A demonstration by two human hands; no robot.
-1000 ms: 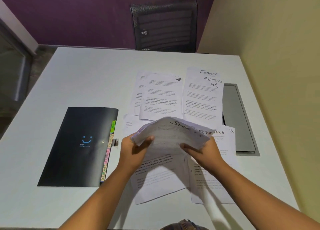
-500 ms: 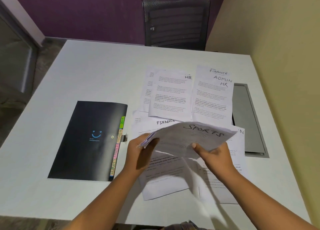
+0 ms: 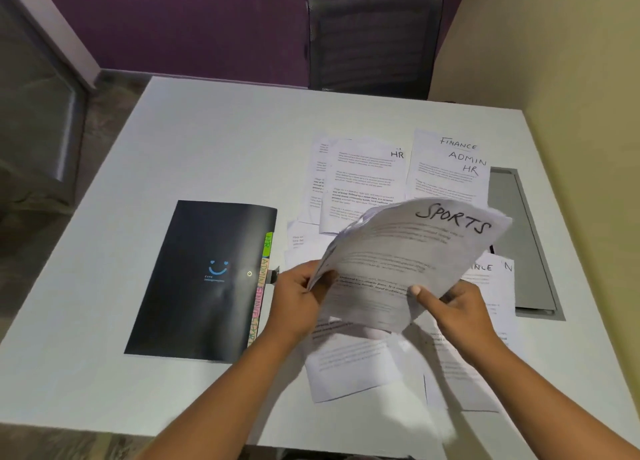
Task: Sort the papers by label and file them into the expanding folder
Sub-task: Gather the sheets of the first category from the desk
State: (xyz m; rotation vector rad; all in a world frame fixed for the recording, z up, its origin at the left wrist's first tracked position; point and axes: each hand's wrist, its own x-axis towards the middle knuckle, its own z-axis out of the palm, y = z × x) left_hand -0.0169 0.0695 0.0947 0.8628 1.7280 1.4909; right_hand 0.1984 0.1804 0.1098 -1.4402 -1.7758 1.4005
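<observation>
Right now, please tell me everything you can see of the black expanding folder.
The black expanding folder lies closed and flat on the white table, left of the loose papers. Its smooth cover carries a blue smiley logo and a small round snap. Coloured index tabs, the top two reading HR and ADMIN, line its right edge.

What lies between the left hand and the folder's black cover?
In the head view, the folder's coloured index tabs, marked HR and ADMIN, and its clasp separate the black cover from the left hand holding the SPORTS papers.
</observation>
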